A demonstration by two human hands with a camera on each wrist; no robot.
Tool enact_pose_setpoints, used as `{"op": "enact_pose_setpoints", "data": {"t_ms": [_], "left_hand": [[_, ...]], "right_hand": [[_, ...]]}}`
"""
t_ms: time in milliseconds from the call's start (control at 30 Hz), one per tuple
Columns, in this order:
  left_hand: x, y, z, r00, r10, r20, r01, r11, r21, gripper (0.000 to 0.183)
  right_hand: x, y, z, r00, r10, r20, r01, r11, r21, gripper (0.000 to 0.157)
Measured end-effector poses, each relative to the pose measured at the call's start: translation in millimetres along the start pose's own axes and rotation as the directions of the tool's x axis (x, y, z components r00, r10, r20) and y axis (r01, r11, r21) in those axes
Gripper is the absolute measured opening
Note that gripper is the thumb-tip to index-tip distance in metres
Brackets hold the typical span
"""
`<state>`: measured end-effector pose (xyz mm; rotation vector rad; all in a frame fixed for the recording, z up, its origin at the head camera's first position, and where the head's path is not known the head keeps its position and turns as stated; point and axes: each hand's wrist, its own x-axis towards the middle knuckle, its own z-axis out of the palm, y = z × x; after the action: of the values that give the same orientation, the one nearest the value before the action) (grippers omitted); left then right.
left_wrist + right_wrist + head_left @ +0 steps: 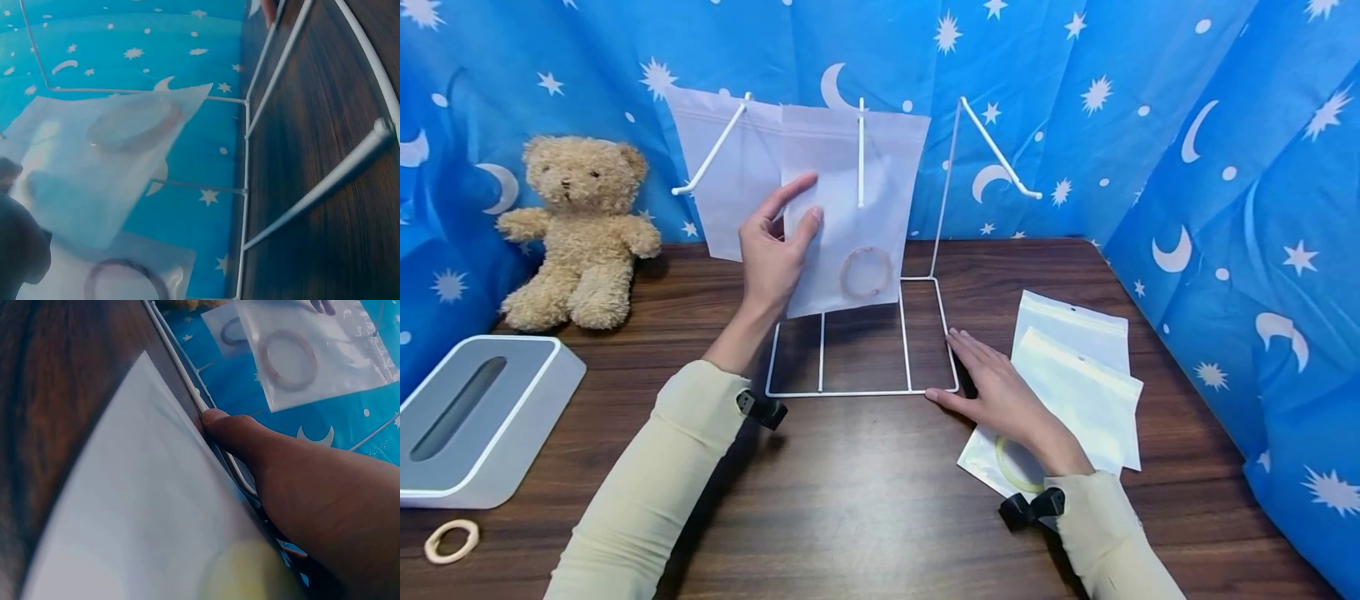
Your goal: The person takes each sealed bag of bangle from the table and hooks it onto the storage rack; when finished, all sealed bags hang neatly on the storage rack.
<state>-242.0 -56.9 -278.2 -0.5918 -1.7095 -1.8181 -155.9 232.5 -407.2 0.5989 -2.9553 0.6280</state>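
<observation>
Behind, blue star-and-moon curtain (895, 50); below, brown table (850, 517). On it, white wire rack (850, 393). Hanging mid-rack, translucent bag (831, 258), pinched along its left edge by left hand (771, 254); well apart, right hand (1000, 392) spread against rack's near right corner. Inside bag, pinkish ring (842, 275).

Tissue box (497, 429): cut off at left.
Left bag (728, 196): partly hidden behind middle bag (846, 233).
Yellow ring (245, 575): blurred in right wrist view.
</observation>
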Motion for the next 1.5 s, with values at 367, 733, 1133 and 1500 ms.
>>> {"op": "enact_pose_setpoints", "data": {"t_ms": [367, 733, 1133, 1500], "left_hand": [[1.0, -4.3, -5.2, 0.988, 0.036, 0.151, -0.047, 0.997, 0.066, 0.048], [-2.0, -4.2, -8.4, 0.983, 0.06, 0.171, -0.078, 0.992, 0.098, 0.049], [-17.0, 13.0, -30.5, 0.963, 0.057, 0.262, -0.132, 0.951, 0.278, 0.061], [-69.7, -9.1, -76.5, 0.924, -0.356, 0.14, 0.329, 0.926, 0.186, 0.066]], "right_hand": [[0, -1, -0.4, 1.0, 0.004, 0.003, -0.004, 1.0, 0.002, 0.095], [0, -2, 0.6, 1.0, 0.005, 0.002, -0.005, 1.0, 0.005, 0.095], [0, -2, 1.0, 1.0, -0.004, -0.002, 0.004, 1.0, -0.002, 0.095], [0, -2, 0.9, 1.0, 0.001, -0.002, -0.001, 1.0, 0.002, 0.096]]}}
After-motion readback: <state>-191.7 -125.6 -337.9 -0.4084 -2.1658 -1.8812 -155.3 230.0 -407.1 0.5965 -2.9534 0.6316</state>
